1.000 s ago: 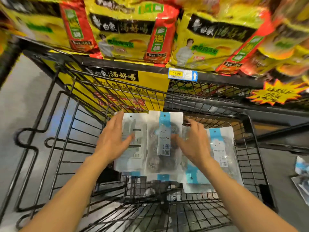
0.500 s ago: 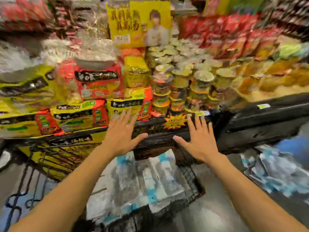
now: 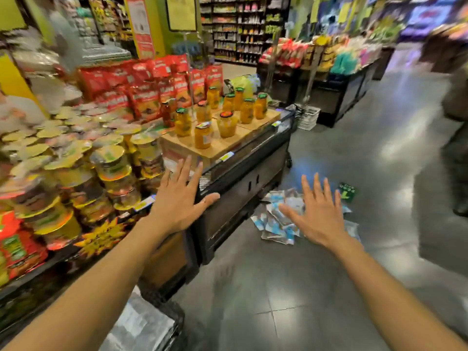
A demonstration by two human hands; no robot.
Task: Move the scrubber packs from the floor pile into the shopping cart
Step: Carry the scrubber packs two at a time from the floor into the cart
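head view: left hand [image 3: 181, 202] and right hand [image 3: 317, 214] both spread wide and empty, reaching toward the scrubber packs [image 3: 274, 220] heaped on the floor [image 3: 253, 287] beside the display stand [image 3: 243, 173]; best to stoop low and gather several overlapping packs together.

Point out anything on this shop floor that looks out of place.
A loose pile of scrubber packs lies scattered on the floor beside the dark display stand, some overlapping and askew, unlike the shelved goods. A small green item lies just beyond it; too blurred to identify. Both hands, left hand and right hand, are empty.
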